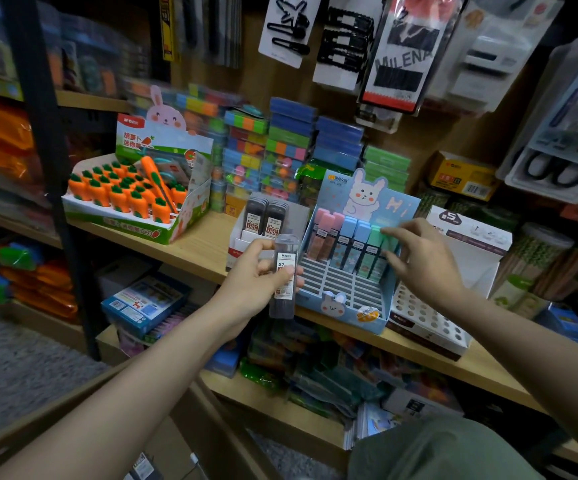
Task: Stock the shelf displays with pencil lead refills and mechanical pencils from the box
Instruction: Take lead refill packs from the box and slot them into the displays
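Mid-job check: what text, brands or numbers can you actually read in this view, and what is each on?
"MILENA": hanging hair-accessory pack.
"Hi": blue bunny display box.
"0.7": clear lead refill case held by the left hand.
"0.7" and "100%": refill cases in the white display box.
"5": white box at right.
Chinese print on the carrot display is legible; other labels are blurred.
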Demonstrator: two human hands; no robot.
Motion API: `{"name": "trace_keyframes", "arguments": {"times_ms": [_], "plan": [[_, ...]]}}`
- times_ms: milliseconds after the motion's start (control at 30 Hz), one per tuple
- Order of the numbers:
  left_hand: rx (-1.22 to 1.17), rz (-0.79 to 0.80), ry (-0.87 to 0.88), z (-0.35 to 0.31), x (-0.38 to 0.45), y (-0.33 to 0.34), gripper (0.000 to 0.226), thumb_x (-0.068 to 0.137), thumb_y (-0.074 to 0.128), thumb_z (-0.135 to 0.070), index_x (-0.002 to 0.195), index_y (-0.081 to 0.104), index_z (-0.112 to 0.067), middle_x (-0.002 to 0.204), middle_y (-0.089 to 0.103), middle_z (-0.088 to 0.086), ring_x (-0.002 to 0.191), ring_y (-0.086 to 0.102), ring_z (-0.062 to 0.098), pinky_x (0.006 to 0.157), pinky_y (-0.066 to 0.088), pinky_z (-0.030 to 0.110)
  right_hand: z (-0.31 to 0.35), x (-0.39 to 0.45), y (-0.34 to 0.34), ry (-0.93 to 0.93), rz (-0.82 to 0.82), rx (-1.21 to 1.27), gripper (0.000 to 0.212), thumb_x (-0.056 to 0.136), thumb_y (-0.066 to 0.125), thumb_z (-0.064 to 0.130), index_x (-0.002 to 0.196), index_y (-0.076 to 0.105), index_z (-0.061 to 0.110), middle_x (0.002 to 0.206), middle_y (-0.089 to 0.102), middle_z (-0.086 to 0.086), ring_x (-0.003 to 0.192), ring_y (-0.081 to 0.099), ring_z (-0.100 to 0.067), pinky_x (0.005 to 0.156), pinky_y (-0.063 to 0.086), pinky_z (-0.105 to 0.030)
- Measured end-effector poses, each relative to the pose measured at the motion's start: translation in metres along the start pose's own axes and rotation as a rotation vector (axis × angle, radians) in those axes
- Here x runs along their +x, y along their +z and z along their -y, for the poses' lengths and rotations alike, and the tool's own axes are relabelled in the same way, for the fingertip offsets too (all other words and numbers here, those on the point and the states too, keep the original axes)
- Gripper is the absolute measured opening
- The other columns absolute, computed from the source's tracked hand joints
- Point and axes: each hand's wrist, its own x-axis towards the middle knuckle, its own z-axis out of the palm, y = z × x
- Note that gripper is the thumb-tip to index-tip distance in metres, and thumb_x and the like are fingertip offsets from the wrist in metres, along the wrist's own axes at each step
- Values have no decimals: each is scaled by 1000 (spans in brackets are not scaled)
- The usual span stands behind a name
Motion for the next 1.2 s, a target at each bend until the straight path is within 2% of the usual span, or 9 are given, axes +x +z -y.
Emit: {"name": "trace_keyframes", "arguments": {"times_ms": [100,167,333,500,667,800,900,1000,1200], "plan": [[-3,-20,24,0,3,-5,25,93,61,-4,114,56,-17,98,74,5,93,72,24,81,59,39,13,3,-8,-25,-59,63,40,90,65,24,130,60,16,118,51,-4,106,51,-17,89,48,-34],[64,-53,67,0,6,-8,25,90,65,-6,112,60,-19,99,74,3,95,71,23,85,57,41,37,10,-14,-40,-52,241,33,93,63,25,124,64,15,108,56,1,93,55,-10,83,49,-27],[225,-35,190,-3,10,-12,28,87,71,-11,99,66,-35,94,75,-9,92,70,8,78,56,23,117,24,-14,-89,244,620,32,89,66,35,119,66,23,90,64,18,78,64,6,73,51,-11],[453,-140,264,-8,15,-25,13,89,69,-25,98,66,-34,91,71,-10,89,66,5,77,53,25,139,45,-13,-124,238,589,21,83,75,31,101,73,21,87,70,11,75,65,2,68,51,-17],[921,-353,409,-11,22,-55,26,95,58,-33,117,63,-20,118,51,-5,117,47,13,96,38,25,121,90,-24,66,-12,615,23,83,75,27,104,73,18,95,72,1,85,70,-15,81,57,-31],[908,-237,190,2,24,-63,49,96,55,-38,140,47,-19,143,41,3,134,38,20,109,37,37,116,103,-8,41,15,420,31,85,74,27,114,72,18,104,74,0,82,64,-5,74,45,-17],[891,-233,180,14,24,-59,51,95,55,-41,140,45,-20,141,47,-2,128,45,15,101,42,32,119,103,7,4,55,372,34,83,76,26,116,72,15,106,74,-4,85,63,-6,76,47,-19],[840,-282,165,15,24,-57,32,93,57,-45,118,51,-26,122,58,-5,106,57,15,77,44,27,120,104,19,-9,74,295,36,80,79,29,112,72,14,102,74,-4,90,66,-13,80,52,-26],[778,-380,141,8,26,-59,27,89,59,-53,89,47,-29,84,59,-11,74,53,7,54,33,23,117,107,29,-18,140,235,29,71,85,35,90,70,18,81,66,6,79,63,-12,65,44,-23]]}}
